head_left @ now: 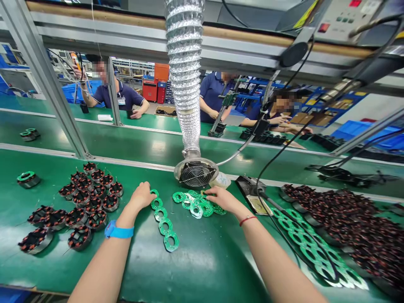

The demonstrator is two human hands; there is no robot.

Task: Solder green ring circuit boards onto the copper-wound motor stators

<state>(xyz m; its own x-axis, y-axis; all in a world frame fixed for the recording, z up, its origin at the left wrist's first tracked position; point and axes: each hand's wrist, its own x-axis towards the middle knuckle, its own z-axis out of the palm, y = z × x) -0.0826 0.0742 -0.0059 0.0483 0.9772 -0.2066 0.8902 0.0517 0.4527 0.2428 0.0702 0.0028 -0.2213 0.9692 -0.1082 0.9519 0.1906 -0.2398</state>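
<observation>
My left hand (142, 196) is at the far end of a row of ring-shaped green circuit boards (166, 227), its fingers closed on the edge of the farthest board. The row runs toward me across the green bench. My right hand (223, 199) reaches over a loose pile of similar circuit boards (196, 210), fingers stretched out and touching its right side. Part of the pile is hidden beneath that hand. Left of my left hand stand several motor stators (94, 205) with copper windings and black insulation.
A fume extractor fan (196, 174) on a silver duct (184, 54) hangs behind the pile. Right are a soldering iron stand (252, 193), cables, sheets of green boards (303, 240) and many stators (353, 227). Co-workers sit beyond the metal frame (53, 80).
</observation>
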